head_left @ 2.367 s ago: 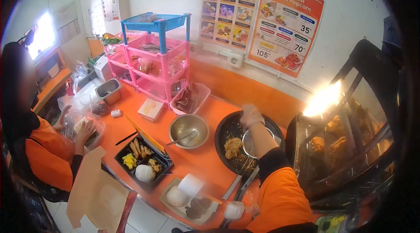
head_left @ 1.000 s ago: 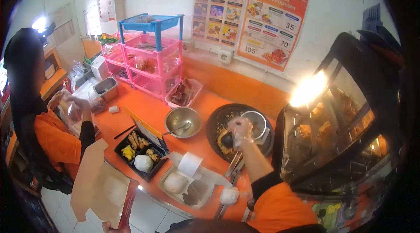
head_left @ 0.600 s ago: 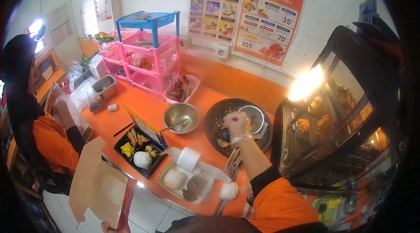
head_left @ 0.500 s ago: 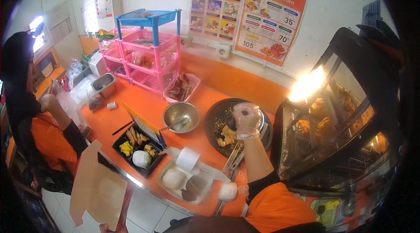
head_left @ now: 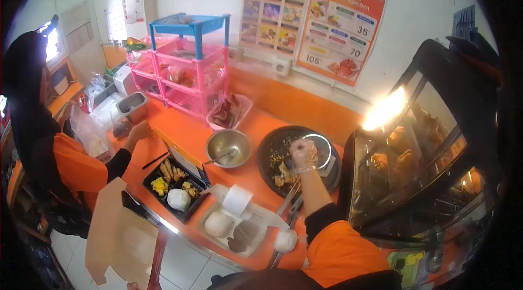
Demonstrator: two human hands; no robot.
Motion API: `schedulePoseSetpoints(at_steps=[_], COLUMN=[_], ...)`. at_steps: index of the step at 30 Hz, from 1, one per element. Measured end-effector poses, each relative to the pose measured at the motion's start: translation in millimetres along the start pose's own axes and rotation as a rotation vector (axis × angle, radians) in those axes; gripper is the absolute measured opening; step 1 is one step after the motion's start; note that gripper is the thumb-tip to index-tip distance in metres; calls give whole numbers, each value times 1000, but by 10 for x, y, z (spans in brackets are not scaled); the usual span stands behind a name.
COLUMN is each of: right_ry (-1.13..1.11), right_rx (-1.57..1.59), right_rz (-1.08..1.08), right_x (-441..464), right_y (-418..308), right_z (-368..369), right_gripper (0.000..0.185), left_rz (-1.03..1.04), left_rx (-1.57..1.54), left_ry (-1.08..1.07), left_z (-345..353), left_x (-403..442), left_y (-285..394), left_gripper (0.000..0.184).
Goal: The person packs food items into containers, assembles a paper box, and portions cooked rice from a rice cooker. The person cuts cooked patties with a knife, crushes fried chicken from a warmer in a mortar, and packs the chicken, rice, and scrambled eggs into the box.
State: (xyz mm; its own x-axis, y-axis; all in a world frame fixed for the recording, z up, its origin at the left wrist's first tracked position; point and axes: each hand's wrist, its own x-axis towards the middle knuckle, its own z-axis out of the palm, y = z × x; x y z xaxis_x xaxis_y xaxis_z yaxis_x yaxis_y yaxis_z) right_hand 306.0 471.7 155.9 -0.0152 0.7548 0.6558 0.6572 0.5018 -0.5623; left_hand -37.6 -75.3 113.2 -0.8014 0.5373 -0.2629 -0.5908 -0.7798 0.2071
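My right hand (head_left: pixel 304 155), in a clear plastic glove, is closed above a round black stone plate (head_left: pixel 265 151). A dark pestle-like tool seems to be in its grip, mostly hidden by the fingers. Pieces of fried chicken (head_left: pixel 284 174) and crumbs lie just left of the hand. Metal tongs (head_left: pixel 292 194) rest across the plate's near rim. At the lower left, my left hand (head_left: pixel 132 285) barely enters the view, its fingers closed at the lower edge of an open cardboard box (head_left: pixel 117 235).
A black meal tray (head_left: pixel 185 216) and a paper box (head_left: pixel 253 249) hold rice and food. A wrapped white ball (head_left: pixel 285 241) sits alongside. Behind are a steel bowl (head_left: pixel 229 148) and pink rack (head_left: pixel 188 102). A lit display case (head_left: pixel 403 159) stands right; a co-worker (head_left: pixel 81 164) stands left.
My right hand has shifted slightly down and left, and the dark tool end seen beside it is now hidden. The co-worker's raised hand has come down to the counter.
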Motion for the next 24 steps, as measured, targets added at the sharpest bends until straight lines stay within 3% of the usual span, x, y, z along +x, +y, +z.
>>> schedulePoseSetpoints(at_steps=[2, 3, 7, 8, 11, 14, 16, 19, 22, 23, 24], right_ry=[-197, -197, -27, -91, -608, -727, -562, -307, -797, -935, -958], right_rx=[57, 6, -57, -102, -300, -310, -282, -291, -362, -519, -499], right_rz=[72, 112, -148, -234, -472, -558, -476, -82, 575, 312, 328], right_x=[151, 232, 489, 497, 425, 263, 191, 108, -1, -98, -208], right_y=[-48, 156, -396, -454, -488, -553, -671, -840, -855, -471, -402], right_z=[-90, 62, -18, 36, 145, 92, -18, -266, -696, -422, -374], right_gripper=[15, 18, 14, 13, 13, 16, 29, 49, 69, 79, 78], left_rz=[0, -6, -63, -71, -107, -176, -224, -289, -351, -383, -410], left_rx=[59, 90, 76, 71, 95, 156, 192, 237, 270, 284, 300], left_ry=[74, 106, -8, -6, -4, -17, -22, -31, -55, -65, -80], left_z=[185, 288, 461, 493, 588, 661, 716, 796, 839, 864, 889], left_x=[-73, -90, -145, -154, -56, 121, 204, 289, 324, 319, 309], left_y=[-82, -130, -180, -187, -272, -461, -551, -689, -817, -873, -932], left_gripper=[64, 63, 60, 61, 60, 59, 58, 57, 55, 55, 55])
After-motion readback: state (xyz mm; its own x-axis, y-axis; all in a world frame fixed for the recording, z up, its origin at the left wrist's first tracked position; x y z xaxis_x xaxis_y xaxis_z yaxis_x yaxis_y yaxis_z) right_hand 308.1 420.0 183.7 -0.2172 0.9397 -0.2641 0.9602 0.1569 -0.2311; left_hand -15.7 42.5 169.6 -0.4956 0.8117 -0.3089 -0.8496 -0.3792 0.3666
